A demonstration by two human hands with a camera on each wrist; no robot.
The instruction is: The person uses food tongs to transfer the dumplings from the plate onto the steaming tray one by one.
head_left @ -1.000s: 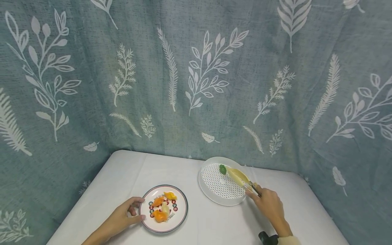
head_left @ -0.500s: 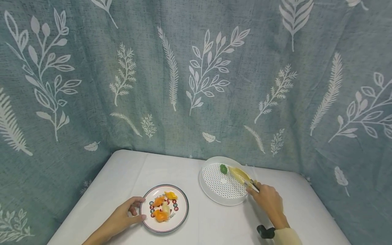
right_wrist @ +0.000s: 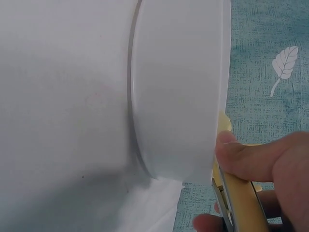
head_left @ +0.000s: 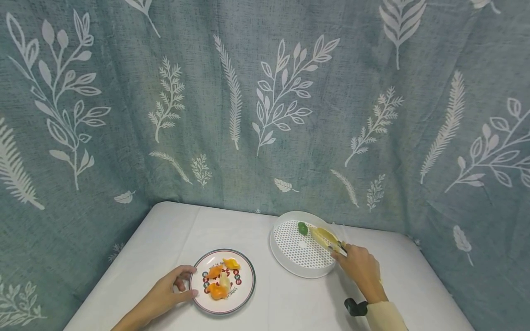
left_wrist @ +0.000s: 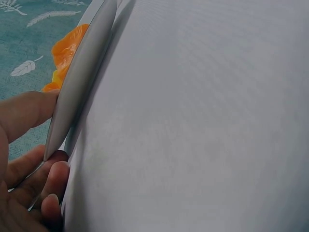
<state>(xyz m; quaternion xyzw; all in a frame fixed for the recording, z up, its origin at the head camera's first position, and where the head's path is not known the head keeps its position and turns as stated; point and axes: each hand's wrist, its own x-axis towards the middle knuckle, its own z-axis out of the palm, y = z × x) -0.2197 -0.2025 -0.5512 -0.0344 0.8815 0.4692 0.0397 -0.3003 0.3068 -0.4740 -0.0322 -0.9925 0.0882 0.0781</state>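
My left hand point(head_left: 167, 287) holds the left rim of a round white plate point(head_left: 244, 296); in the left wrist view the thumb point(left_wrist: 29, 113) lies over the rim, other fingers beneath. On the plate lie an orange piece point(head_left: 217, 291) with a frilled edge, a second orange piece point(head_left: 214, 272), a yellow piece point(head_left: 231, 263) and a pale one point(head_left: 224, 281). My right hand point(head_left: 361, 271) grips tongs point(head_left: 328, 235) with yellow heads, tips over a round white container with a perforated insert point(head_left: 290, 248). A small green piece point(head_left: 302, 228) lies just left of the tips.
Plate and container stand on a white-covered table point(head_left: 265, 303), the container near its back edge. A teal curtain point(head_left: 248, 184) with a white leaf print hangs behind and at both sides. A black strap mount point(head_left: 356, 307) sits at my right wrist.
The tong heads have drawn slightly right, away from the green piece, and my right wrist has turned a little. My left hand and the plate hold still.
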